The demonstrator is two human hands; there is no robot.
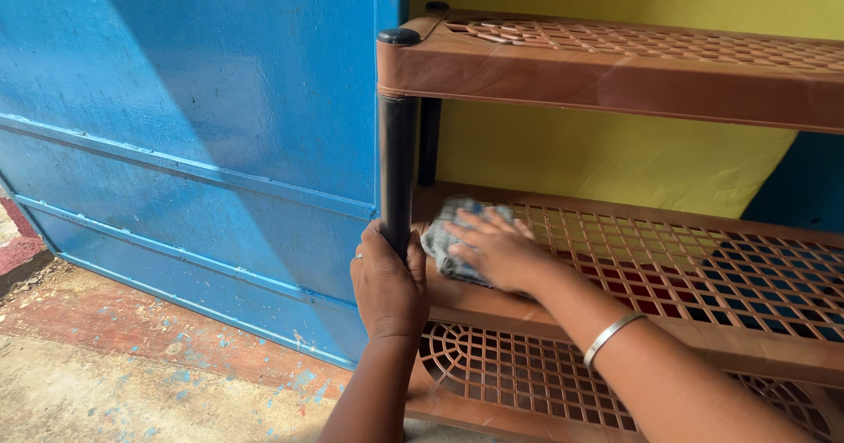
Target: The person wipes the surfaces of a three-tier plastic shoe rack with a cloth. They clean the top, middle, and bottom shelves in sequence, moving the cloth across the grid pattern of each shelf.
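Left hand (pixel 388 286) wrapped tight around black post (pixel 397 175), steadying brown rack (pixel 615 78). Right hand (pixel 495 250) spread flat, pressing grey cloth (pixel 444 241) onto middle shelf (pixel 703 272) beside post. Best wiped with firm, even pressure along the lattice.

Single head view: looks down and forward, close, at brown plastic rack (pixel 615 83) corner; lowest shelf partly cropped, apparently.

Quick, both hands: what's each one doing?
Left hand: closed around the black rack post.
Right hand: open, flat, pressing a grey cloth onto the brown middle shelf.
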